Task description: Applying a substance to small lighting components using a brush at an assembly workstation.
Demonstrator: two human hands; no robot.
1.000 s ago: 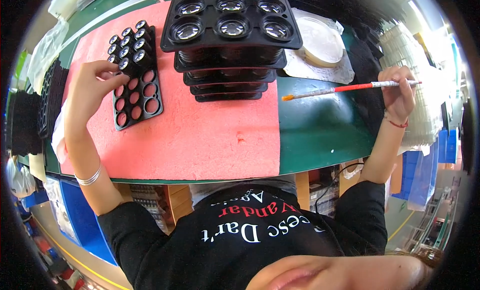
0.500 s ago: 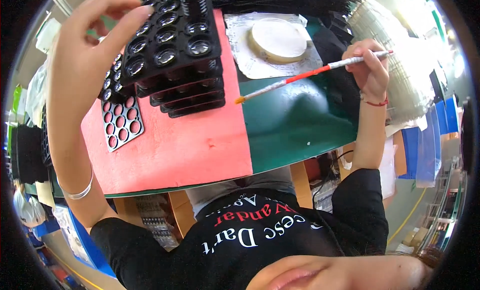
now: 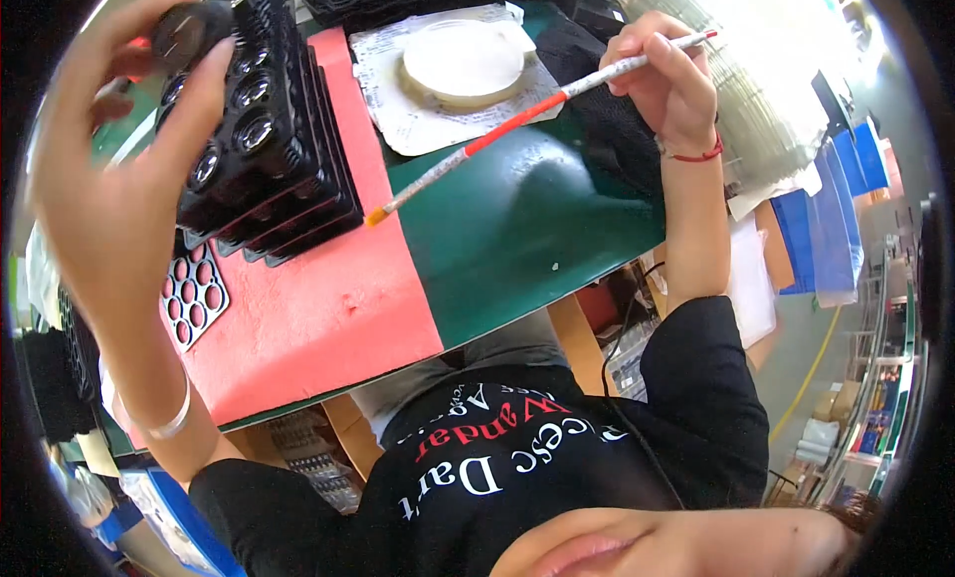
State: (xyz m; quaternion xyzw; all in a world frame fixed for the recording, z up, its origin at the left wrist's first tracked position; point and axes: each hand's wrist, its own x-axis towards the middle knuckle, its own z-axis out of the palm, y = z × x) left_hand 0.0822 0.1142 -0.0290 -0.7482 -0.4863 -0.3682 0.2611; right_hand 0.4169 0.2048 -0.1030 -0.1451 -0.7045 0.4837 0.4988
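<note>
Lifting a small round black part [image 3: 189,32] up close to the face, the person is pinching it between the thumb and fingertips of the left hand [image 3: 119,179], apparently so that its face can be looked over at near range; the part is up in the air at the upper left of the view, in front of the stack of black trays [image 3: 269,149] and touching none of them. The right hand [image 3: 662,80] is closed around the far end of a long thin brush [image 3: 527,109] with a white and red handle, holding it pen-style and slanted down to the left so that its orange tip is hovering just above the edge where the pink mat [image 3: 318,308] is meeting the green tabletop [image 3: 527,239]; held that way, the brush is probably being kept ready while staying out of the left hand's way. The trays are sitting stacked on the mat, their round pockets holding shiny lens-like parts, within easy reach of the left arm. A flat black tray with empty holes [image 3: 194,298] is lying beside the stack on the mat. A pale round disc [image 3: 463,65] is resting on a sheet of paper behind the brush. The two hands are staying well apart.
</note>
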